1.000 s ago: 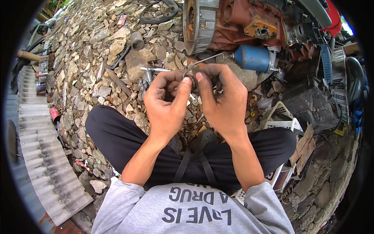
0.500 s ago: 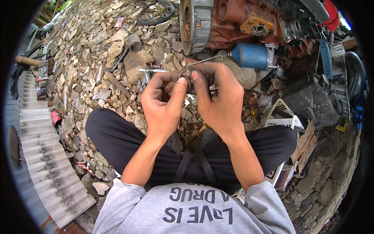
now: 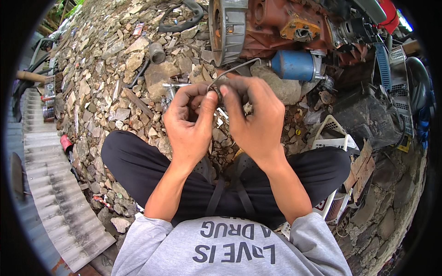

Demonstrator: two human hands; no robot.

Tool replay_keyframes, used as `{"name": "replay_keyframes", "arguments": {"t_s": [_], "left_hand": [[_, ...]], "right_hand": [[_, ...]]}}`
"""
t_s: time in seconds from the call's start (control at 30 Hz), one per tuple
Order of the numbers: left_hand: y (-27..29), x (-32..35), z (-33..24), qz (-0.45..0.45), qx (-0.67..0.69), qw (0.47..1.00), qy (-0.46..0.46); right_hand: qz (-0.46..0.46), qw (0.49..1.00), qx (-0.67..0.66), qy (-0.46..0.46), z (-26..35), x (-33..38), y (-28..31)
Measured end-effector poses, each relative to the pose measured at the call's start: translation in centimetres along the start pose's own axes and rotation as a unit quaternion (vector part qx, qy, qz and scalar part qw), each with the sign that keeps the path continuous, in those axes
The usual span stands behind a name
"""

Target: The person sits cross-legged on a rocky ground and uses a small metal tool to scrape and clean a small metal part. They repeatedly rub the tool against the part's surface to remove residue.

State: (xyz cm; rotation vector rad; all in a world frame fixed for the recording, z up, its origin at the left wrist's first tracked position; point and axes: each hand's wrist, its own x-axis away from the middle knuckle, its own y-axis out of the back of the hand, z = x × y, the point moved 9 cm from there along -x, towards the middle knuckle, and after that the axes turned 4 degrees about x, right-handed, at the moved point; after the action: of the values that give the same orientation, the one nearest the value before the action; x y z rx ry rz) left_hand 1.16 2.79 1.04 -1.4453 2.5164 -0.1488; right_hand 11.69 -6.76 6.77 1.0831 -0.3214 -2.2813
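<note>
My left hand (image 3: 189, 122) and my right hand (image 3: 255, 119) meet in front of me, thumbs and fingertips closed together. Between them is a small dark part (image 3: 219, 95), mostly covered by my fingers. A thin bent metal rod (image 3: 235, 69) rises from the same spot and slants off to the right, ending in a short crook. My left thumb presses near its lower end, and my right thumb and index finger pinch right beside it. Whether the rod and the dark part are joined, I cannot tell.
A rusty-brown engine block (image 3: 281, 27) with a blue cylindrical filter (image 3: 294, 65) stands at the far right. Loose stones (image 3: 106, 87) cover the ground. Metal tools (image 3: 174, 85) lie beyond my left hand. White plastic crates (image 3: 331, 133) and a black battery-like box (image 3: 368, 117) sit right; corrugated sheeting (image 3: 50, 175) left.
The bent rod has turned, its crooked end now pointing farther away and its long part more steeply slanted. Both hands have shifted slightly left, still gripping together.
</note>
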Motion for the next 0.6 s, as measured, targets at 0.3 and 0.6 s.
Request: {"name": "replay_keyframes", "arguments": {"t_s": [0.3,0.6], "left_hand": [[0.2,0.1,-0.4,-0.018,-0.023,0.999,-0.019],[0.7,0.2,-0.3,-0.022,-0.041,0.999,-0.01]], "right_hand": [[-0.01,0.999,0.006,0.038,0.3,0.2,-0.3],[-0.009,0.997,0.007,0.07,0.7,0.8,-0.7]]}}
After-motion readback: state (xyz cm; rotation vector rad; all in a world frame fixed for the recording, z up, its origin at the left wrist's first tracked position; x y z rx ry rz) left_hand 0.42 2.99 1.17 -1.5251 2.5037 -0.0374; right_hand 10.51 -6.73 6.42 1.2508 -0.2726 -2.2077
